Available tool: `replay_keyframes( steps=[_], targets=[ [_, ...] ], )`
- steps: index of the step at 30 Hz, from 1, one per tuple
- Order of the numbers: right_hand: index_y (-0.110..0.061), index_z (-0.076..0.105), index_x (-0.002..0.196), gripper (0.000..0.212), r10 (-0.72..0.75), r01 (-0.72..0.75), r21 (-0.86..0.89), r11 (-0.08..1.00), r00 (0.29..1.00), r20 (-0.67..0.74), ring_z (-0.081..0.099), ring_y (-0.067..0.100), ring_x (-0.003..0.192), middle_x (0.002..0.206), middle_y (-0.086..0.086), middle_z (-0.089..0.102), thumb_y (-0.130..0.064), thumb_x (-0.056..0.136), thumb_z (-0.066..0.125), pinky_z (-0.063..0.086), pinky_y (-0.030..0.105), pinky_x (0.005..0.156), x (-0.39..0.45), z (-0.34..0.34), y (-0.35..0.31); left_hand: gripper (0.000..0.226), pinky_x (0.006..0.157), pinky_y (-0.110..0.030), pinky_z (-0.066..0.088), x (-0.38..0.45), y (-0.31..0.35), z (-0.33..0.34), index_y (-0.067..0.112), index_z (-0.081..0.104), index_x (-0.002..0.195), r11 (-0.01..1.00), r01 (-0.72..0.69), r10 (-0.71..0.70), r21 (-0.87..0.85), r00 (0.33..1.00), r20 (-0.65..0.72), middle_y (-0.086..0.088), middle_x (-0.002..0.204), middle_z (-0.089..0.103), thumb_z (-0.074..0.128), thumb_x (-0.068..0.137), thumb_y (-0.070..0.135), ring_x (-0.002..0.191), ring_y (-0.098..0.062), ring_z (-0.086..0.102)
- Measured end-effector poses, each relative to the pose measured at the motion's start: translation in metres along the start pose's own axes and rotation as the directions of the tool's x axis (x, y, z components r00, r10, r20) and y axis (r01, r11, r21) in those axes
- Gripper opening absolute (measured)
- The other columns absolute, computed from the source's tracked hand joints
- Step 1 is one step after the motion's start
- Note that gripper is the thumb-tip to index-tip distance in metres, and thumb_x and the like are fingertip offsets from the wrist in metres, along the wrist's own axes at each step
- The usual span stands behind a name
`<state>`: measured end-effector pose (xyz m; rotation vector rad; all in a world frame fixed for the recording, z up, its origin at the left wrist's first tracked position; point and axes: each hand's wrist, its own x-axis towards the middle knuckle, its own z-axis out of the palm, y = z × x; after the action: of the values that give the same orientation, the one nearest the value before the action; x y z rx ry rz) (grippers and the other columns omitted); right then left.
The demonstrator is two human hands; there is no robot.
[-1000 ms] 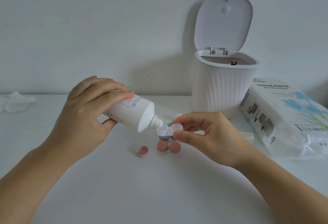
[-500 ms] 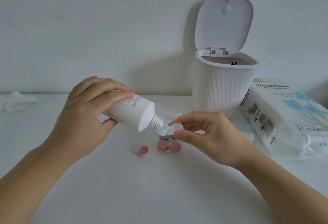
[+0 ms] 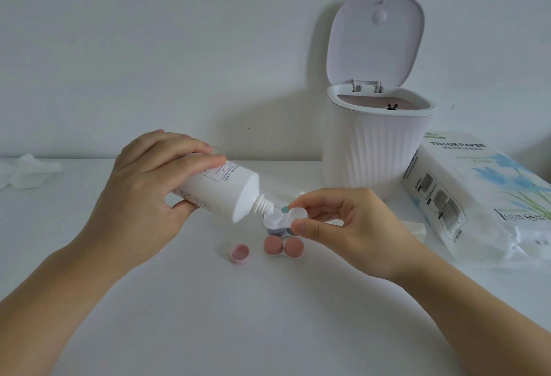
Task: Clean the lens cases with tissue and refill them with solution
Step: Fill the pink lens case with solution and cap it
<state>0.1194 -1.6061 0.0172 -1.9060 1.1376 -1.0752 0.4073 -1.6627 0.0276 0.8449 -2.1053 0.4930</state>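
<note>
My left hand (image 3: 143,193) grips a white solution bottle (image 3: 220,193), tilted with its nozzle down over the left well of a white lens case (image 3: 281,218). My right hand (image 3: 348,226) pinches that case by its right well, just above the table. Below it rests a second case (image 3: 283,246) with two pink caps on, and a darker-capped case (image 3: 278,231) is mostly hidden under the held one. A loose pink cap (image 3: 239,253) lies on the table to the left.
A white ribbed bin (image 3: 378,143) with its lid up stands behind my right hand. A tissue paper pack (image 3: 483,196) lies at the right, with a loose tissue (image 3: 416,226) beside it. A crumpled tissue (image 3: 26,170) sits at the far left.
</note>
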Motion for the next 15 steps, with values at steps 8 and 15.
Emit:
replay_keyframes(
  steps=[8, 15],
  targets=[
    [-0.034, 0.074, 0.098, 0.013, -0.005, 0.005, 0.004, 1.0, 1.0, 0.009, 0.073, -0.001, 0.079, 0.083, -0.013, 0.078, -0.026, 0.088, 0.074, 0.047, 0.005, 0.074, 0.0007, 0.0003, 0.0005, 0.044, 0.108, -0.037, 0.036, 0.0003, 0.0014, -0.0003, 0.012, 0.073, 0.115, 1.0, 0.006, -0.006, 0.001, 1.0, 0.002, -0.003, 0.118, 0.068, 0.076, 0.071, 0.009, 0.113, -0.032, 0.056],
    [-0.03, 0.076, 0.096, 0.009, 0.007, -0.007, 0.01, 1.0, 1.0, 0.01, 0.073, 0.001, 0.08, 0.084, -0.011, 0.078, -0.025, 0.088, 0.075, 0.047, 0.006, 0.074, 0.0003, -0.0002, 0.0017, 0.046, 0.105, -0.041, 0.039, 0.0002, 0.0011, -0.0007, 0.013, 0.073, 0.115, 1.0, 0.004, -0.004, -0.004, 1.0, -0.001, -0.002, 0.118, 0.068, 0.076, 0.07, 0.008, 0.112, -0.032, 0.056]
  ],
)
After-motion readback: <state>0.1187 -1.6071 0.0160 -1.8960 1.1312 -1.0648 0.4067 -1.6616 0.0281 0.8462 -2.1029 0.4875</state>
